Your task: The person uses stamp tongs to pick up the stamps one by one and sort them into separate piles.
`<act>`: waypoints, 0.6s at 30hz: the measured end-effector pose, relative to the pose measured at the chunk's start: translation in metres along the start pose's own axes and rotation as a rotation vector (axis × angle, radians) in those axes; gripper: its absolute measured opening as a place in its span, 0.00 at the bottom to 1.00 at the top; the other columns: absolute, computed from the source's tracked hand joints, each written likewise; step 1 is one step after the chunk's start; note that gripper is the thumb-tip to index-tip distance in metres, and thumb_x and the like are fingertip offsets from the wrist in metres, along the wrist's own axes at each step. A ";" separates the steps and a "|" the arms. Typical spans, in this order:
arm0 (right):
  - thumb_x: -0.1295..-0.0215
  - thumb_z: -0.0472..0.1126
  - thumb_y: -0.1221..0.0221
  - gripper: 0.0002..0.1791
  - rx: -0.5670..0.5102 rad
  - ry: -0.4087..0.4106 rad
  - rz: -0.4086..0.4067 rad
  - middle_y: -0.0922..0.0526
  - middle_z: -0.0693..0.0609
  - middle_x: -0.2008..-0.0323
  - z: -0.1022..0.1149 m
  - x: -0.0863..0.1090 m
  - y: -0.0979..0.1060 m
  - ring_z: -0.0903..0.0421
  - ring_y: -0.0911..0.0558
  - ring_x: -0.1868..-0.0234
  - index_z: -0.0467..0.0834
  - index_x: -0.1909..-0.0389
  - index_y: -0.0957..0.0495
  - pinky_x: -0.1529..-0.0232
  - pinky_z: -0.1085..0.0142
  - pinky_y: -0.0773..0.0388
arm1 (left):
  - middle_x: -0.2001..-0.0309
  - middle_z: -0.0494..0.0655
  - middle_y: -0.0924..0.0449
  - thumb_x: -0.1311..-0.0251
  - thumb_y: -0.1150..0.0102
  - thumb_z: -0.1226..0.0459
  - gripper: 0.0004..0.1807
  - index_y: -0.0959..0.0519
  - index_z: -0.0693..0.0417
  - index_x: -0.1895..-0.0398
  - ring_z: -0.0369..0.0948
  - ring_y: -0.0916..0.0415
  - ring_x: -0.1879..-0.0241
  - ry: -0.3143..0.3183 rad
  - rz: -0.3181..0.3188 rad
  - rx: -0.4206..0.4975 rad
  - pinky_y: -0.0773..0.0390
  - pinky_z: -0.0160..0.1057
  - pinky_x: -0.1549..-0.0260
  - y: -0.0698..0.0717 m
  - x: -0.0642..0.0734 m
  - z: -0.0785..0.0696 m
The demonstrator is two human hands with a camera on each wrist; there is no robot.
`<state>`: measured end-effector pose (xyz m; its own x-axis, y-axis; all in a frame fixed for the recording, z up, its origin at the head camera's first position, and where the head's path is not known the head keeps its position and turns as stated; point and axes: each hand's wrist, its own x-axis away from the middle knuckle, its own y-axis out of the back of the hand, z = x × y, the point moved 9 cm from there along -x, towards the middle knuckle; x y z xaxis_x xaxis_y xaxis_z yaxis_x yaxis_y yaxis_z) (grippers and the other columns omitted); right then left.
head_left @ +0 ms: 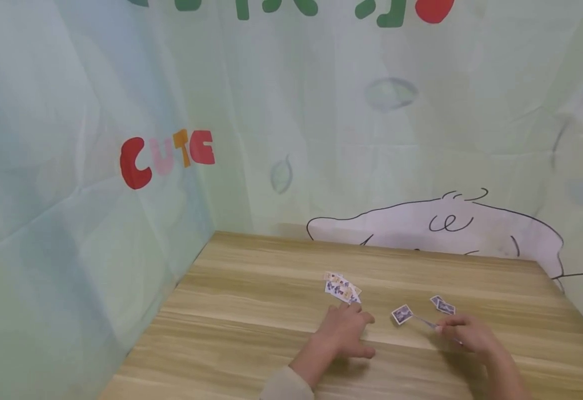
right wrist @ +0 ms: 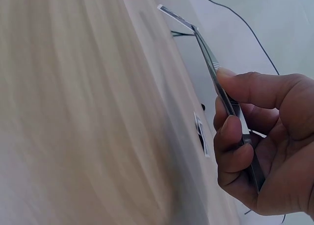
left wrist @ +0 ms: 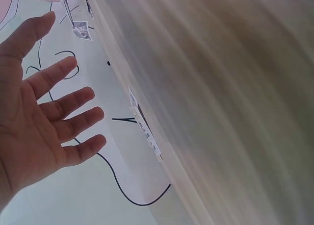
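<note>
Tweezers (right wrist: 230,105) are gripped in my right hand (head_left: 471,336), thumb on one side and curled fingers on the other. Their tips pinch one edge of a small printed card (head_left: 402,315), which is held up off the table in the right wrist view. My left hand (head_left: 343,333) hovers over the wood with its fingers spread and nothing in it, as its bare palm in the left wrist view shows. Just beyond its fingertips lies a cluster of overlapping picture cards (head_left: 342,287). Two dark cards (head_left: 443,305) overlap each other beyond my right hand.
The wooden table (head_left: 211,322) reaches back to a printed cloth backdrop (head_left: 291,111) with a cartoon drawing. Another cloth wall with coloured letters (head_left: 166,158) runs along the left edge of the table.
</note>
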<state>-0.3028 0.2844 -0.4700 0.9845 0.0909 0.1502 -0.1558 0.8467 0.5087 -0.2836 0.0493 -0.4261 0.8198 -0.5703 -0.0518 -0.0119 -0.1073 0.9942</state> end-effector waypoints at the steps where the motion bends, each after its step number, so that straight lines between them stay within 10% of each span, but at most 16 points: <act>1: 0.45 0.37 0.40 0.17 -0.001 -0.005 -0.005 0.32 0.52 0.84 -0.001 0.000 0.003 0.61 0.36 0.85 0.29 0.58 0.22 0.84 0.70 0.37 | 0.54 0.36 0.28 0.59 0.36 0.40 0.32 0.24 0.36 0.46 0.36 0.32 0.56 -0.004 -0.002 -0.001 0.31 0.39 0.62 0.001 -0.002 -0.001; 18: 0.41 0.37 0.43 0.15 0.032 -0.066 -0.051 0.28 0.51 0.78 -0.032 0.003 0.046 0.56 0.30 0.77 0.28 0.59 0.23 0.76 0.65 0.31 | 0.47 0.37 0.30 0.57 0.38 0.39 0.33 0.26 0.34 0.44 0.38 0.33 0.51 -0.023 -0.027 -0.030 0.31 0.43 0.54 0.004 -0.017 -0.019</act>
<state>-0.3042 0.3401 -0.4733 0.9839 0.0124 0.1782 -0.1090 0.8320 0.5440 -0.2867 0.0744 -0.4197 0.8062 -0.5862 -0.0802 0.0272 -0.0988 0.9947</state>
